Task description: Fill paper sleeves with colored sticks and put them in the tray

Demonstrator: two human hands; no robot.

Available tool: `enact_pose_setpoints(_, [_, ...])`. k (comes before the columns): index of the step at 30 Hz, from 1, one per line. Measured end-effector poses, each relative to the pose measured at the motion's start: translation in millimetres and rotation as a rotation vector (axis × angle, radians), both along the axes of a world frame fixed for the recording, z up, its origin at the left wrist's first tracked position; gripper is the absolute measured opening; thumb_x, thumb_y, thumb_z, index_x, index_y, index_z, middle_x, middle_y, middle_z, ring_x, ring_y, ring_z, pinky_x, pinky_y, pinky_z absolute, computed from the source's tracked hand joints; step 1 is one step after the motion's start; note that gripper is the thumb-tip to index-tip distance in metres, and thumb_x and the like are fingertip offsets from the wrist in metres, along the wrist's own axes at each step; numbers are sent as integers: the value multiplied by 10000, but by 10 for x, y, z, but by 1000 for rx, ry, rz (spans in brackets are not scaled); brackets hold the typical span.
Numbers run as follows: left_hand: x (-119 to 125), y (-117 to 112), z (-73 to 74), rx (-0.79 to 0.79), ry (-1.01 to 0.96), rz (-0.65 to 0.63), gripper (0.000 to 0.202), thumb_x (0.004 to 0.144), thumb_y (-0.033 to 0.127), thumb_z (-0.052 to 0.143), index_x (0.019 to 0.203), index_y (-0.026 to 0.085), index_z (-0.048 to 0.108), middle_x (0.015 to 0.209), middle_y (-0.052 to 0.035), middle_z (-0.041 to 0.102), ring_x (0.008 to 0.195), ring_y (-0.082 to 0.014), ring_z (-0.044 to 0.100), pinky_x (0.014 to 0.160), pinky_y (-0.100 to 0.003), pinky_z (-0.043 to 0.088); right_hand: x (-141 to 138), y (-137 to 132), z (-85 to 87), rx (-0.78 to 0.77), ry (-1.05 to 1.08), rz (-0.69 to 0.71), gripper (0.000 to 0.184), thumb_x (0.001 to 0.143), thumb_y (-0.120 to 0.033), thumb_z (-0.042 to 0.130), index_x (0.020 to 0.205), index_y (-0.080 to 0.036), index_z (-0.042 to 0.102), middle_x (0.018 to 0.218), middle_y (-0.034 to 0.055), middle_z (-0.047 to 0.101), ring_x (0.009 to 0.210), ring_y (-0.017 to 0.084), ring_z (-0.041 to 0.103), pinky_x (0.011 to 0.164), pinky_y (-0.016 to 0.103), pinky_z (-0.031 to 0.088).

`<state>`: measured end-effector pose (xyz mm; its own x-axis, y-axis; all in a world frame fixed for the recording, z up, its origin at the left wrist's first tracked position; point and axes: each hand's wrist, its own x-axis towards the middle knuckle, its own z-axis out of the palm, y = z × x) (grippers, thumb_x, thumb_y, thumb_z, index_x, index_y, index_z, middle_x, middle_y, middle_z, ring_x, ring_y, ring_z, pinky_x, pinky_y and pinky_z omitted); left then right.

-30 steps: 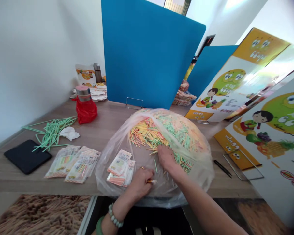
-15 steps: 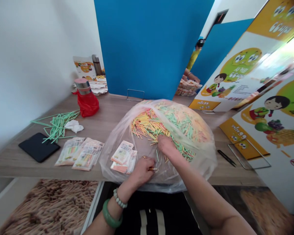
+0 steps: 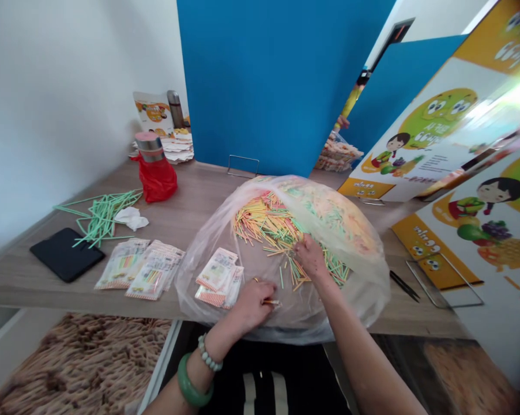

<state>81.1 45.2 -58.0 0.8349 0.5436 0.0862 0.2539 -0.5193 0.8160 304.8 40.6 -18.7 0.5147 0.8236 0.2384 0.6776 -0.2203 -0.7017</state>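
Note:
A large clear plastic bag [image 3: 208,230] lies open on the table with a heap of thin yellow, green and pink sticks [image 3: 260,222] inside. My right hand [image 3: 311,258] is at the near edge of the heap, fingertips pinched together among the sticks; what they grip is mostly hidden. Lower and to the left, my left hand [image 3: 255,302] is closed around a few sticks [image 3: 271,302], whose ends poke out past the thumb. Just left of it, on the bag's plastic, small printed packets [image 3: 217,270] lie stacked.
More filled packets [image 3: 150,276], a black tablet-like slab [image 3: 67,255], green bent sticks [image 3: 104,216], a tissue [image 3: 131,218] and a red-bagged container [image 3: 156,178] are at left. Black tweezers [image 3: 404,286] and printed boards [image 3: 441,242] stand right. A blue panel [image 3: 281,86] rises behind.
My right hand has shifted right within the heap, and its fingers have drawn together. Some sticks near it lie differently. My left hand stays nearly still. A co-worker's hand behind the panel has moved.

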Motion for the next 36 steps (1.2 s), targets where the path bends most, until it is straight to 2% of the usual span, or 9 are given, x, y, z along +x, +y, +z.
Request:
enact_pose_setpoints(6, [-158,3,253,-338,-92,206,197,733,148,588,584,190,465,946,-50,709,902,-197,637,819,-304,453,-514,61,-69,261,601,178,101,814,-316,506,857,-225,503,722,-19,597,708,174,582,715,294,456])
enact_pose_setpoints(11, [-271,163,408,-287,-148,481,109,717,140,653,647,182,579,1319,-103,620,1250,-265,545,1107,-430,351,-816,-27,-333,34,367,304,125,864,-329,464,788,-232,485,708,-13,562,676,174,513,666,289,399])
enact_pose_setpoints(15, [-185,324,406,-341,-121,464,77,747,100,623,776,167,647,1523,-143,451,1414,-309,395,1152,-514,301,-803,-87,-379,36,312,317,126,885,-327,445,805,-234,474,732,-10,544,688,175,490,658,290,393])
enact_pose_setpoints(17, [-125,370,408,-232,-68,365,120,742,65,603,774,175,639,1456,-144,526,1386,-301,425,1147,-501,311,-769,-94,-350,65,351,317,134,892,-341,458,819,-232,482,755,-7,560,711,173,503,679,289,416])
enact_pose_setpoints(20, [-62,381,430,-59,48,210,218,740,0,509,785,181,623,1119,-115,699,1119,-255,602,1027,-438,423,-717,-89,-291,77,475,344,152,906,-366,469,848,-228,489,758,-14,573,719,165,525,698,286,441])
enact_pose_setpoints(26, [24,333,445,-73,-7,237,193,755,19,459,705,182,550,779,-15,633,795,-173,591,791,-298,460,-672,-79,-187,47,637,542,133,887,-333,495,861,-216,552,766,-25,527,725,151,500,689,268,424])
enact_pose_setpoints(31, [2,348,445,-70,11,232,195,739,22,481,758,182,591,822,-26,667,818,-180,609,806,-305,469,-735,-88,-123,88,600,449,144,897,-333,494,840,-216,555,783,-15,548,747,163,506,705,270,433])
enact_pose_setpoints(34, [-126,325,492,-44,-3,366,128,770,80,544,769,193,603,979,-68,706,956,-219,633,913,-370,476,-779,-75,-133,133,542,338,186,928,-357,468,979,-224,586,872,8,599,781,172,536,722,276,443])
enact_pose_setpoints(36, [-198,298,537,-29,-78,443,100,807,142,585,727,202,582,1160,-99,694,1107,-246,617,1009,-427,448,-803,-60,-184,96,475,382,195,930,-360,458,943,-222,596,863,16,615,787,180,552,742,290,449])
